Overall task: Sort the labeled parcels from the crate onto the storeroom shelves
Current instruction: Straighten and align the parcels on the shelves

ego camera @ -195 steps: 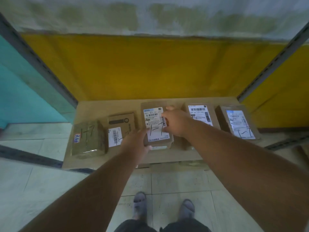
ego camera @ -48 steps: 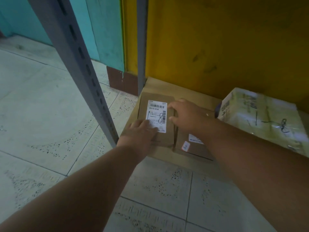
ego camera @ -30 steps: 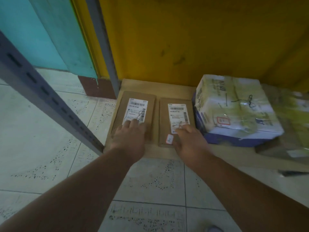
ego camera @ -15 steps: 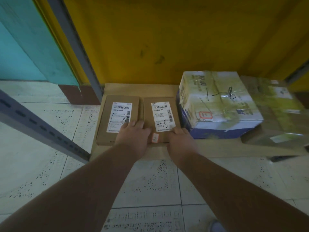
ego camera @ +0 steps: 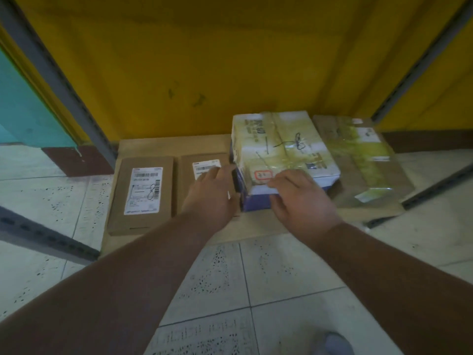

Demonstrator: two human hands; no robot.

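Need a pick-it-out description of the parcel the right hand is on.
Start at the yellow wall and drop to the low shelf board at its foot, with four parcels in a row. The one under the right hand is third from the left: the taped white-and-blue box, taller than its flat brown neighbours.

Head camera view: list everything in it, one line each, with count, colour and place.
Flat brown cardboard parcels with white labels: two, brown, side by side at the left of the shelf board; the second lies partly under the left hand.
White and blue taped box: one, right of the flat parcels.
Brown parcel under clear tape: one, far right.
Tan low shelf board: one, under all the parcels.
Grey slotted metal uprights: two, at left and right.
Yellow wall: behind.
Pale tiled floor: in front.
Left hand: over the second flat parcel.
Right hand: on the taped box's front edge.
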